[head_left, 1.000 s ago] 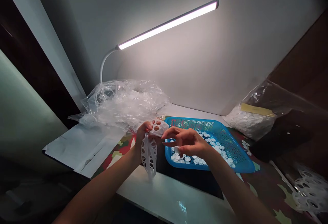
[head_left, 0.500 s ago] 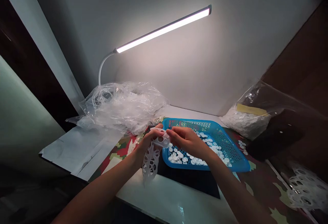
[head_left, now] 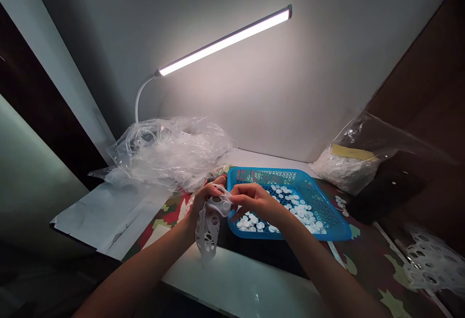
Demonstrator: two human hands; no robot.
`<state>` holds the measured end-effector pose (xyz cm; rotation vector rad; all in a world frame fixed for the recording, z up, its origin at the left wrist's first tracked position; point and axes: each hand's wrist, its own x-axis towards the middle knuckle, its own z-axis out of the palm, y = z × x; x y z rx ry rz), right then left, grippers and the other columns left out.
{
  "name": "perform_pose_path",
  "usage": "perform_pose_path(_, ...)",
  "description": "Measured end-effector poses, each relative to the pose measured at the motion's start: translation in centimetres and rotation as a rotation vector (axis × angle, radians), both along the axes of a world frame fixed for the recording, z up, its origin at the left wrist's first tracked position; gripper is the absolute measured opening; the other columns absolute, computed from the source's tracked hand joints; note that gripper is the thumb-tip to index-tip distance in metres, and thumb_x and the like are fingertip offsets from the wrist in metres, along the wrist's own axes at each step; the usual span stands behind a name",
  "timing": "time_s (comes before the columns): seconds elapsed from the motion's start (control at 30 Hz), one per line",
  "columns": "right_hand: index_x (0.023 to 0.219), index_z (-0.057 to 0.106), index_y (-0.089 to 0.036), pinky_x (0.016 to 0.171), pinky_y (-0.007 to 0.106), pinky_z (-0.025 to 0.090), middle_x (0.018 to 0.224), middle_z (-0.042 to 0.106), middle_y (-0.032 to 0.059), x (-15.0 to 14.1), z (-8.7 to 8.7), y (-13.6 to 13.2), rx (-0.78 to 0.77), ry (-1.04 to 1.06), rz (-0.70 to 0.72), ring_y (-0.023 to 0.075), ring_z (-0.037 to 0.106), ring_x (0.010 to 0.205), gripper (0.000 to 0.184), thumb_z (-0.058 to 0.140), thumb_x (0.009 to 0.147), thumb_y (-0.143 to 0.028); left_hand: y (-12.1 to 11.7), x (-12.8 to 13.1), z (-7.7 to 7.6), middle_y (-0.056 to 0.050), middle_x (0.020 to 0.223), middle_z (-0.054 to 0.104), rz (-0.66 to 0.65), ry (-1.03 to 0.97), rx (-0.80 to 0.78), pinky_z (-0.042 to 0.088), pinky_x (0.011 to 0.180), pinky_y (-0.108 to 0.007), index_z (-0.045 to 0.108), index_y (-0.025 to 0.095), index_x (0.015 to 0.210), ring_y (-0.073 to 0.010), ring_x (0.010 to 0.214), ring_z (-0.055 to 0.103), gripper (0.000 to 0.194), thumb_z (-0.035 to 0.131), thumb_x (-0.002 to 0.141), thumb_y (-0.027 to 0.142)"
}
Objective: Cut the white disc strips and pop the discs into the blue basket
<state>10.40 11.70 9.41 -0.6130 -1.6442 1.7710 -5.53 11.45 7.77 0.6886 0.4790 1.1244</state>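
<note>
My left hand is closed round a white sheet full of round holes, which hangs down from it over the table's near edge. My right hand pinches the top of that same sheet, fingertips against my left fingers. Both hands hover just left of a blue perforated basket that holds several small white discs.
A crumpled clear plastic bag lies at the back left under a lit bar lamp. A bag of white pieces leans at the back right. More holed white sheets lie at the far right. White paper covers the left.
My right hand has closed in from open fingers to a pinch on the sheet's top. Both hands sank slightly and the sheet's upper end folded between them.
</note>
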Motion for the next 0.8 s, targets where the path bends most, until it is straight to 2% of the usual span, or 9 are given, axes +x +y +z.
perform_pose_path(0.07,0.061,0.056,-0.014,0.067,0.026,0.053,0.081,0.062,0.0014,0.1,0.2,-0.1,-0.006,0.046,0.030,0.0090,0.060,0.066,0.028,0.069,0.073,-0.036,0.1,-0.3,0.3,0.009,0.041,0.034,0.021,-0.030,0.001,0.027,0.032,-0.017,0.027,0.020,0.057,-0.0053,0.031,0.034,0.030,0.056,0.050,0.015)
perform_pose_path(0.13,0.057,0.055,-0.013,0.067,0.025,0.051,0.093,0.062,0.0038,0.3,0.2,-0.1,0.022,0.072,0.080,0.0085,0.059,0.069,0.029,0.070,0.072,-0.033,0.1,-0.5,0.6,0.010,0.042,0.029,0.033,-0.059,-0.003,0.027,0.033,-0.016,0.023,0.020,0.057,-0.0041,0.031,0.030,0.033,0.055,0.050,0.014)
perform_pose_path(0.27,0.055,0.057,-0.014,0.079,0.031,0.050,0.107,0.060,0.0063,0.8,-0.2,0.4,0.065,0.102,0.179,0.0143,0.059,0.085,0.029,0.072,0.070,-0.033,-0.1,-0.6,1.0,0.011,0.043,0.021,0.030,-0.095,-0.011,0.028,0.033,-0.016,0.018,0.020,0.059,-0.0035,0.031,0.026,0.037,0.053,0.051,0.012)
perform_pose_path(0.37,0.053,0.057,-0.015,0.082,0.034,0.049,0.108,0.059,0.0073,1.4,-0.3,0.9,0.086,0.089,0.234,0.0177,0.057,0.092,0.030,0.074,0.068,-0.035,-0.1,-0.4,0.8,0.011,0.043,0.022,0.013,-0.093,-0.016,0.028,0.033,-0.017,0.020,0.020,0.059,-0.0040,0.031,0.027,0.035,0.053,0.052,0.012)
perform_pose_path(0.53,0.054,0.057,-0.015,0.064,0.027,0.050,0.100,0.060,0.0072,2.5,0.0,1.5,0.134,0.045,0.309,0.0157,0.055,0.083,0.029,0.072,0.069,-0.033,-0.1,0.0,-0.2,0.010,0.043,0.030,-0.031,-0.075,-0.019,0.027,0.032,-0.017,0.026,0.020,0.058,-0.0043,0.031,0.030,0.029,0.054,0.054,0.012)
perform_pose_path(0.67,0.057,0.061,-0.015,0.071,0.031,0.050,0.106,0.060,0.0075,3.3,0.9,1.6,0.202,-0.031,0.341,0.0166,0.057,0.087,0.022,0.069,0.072,-0.030,-0.1,0.4,-0.4,0.010,0.041,0.031,-0.033,-0.058,-0.018,0.025,0.031,-0.018,0.028,0.020,0.057,-0.0043,0.029,0.028,0.028,0.054,0.054,0.012)
perform_pose_path(0.8,0.066,0.066,-0.016,0.080,0.035,0.050,0.113,0.061,0.0082,5.3,2.6,1.5,0.278,-0.166,0.245,0.0199,0.059,0.098,0.016,0.065,0.077,-0.028,0.4,0.0,-0.1,0.011,0.043,0.033,0.031,-0.054,-0.007,0.021,0.030,-0.015,0.032,0.020,0.059,-0.0023,0.030,0.026,0.025,0.055,0.055,0.010)
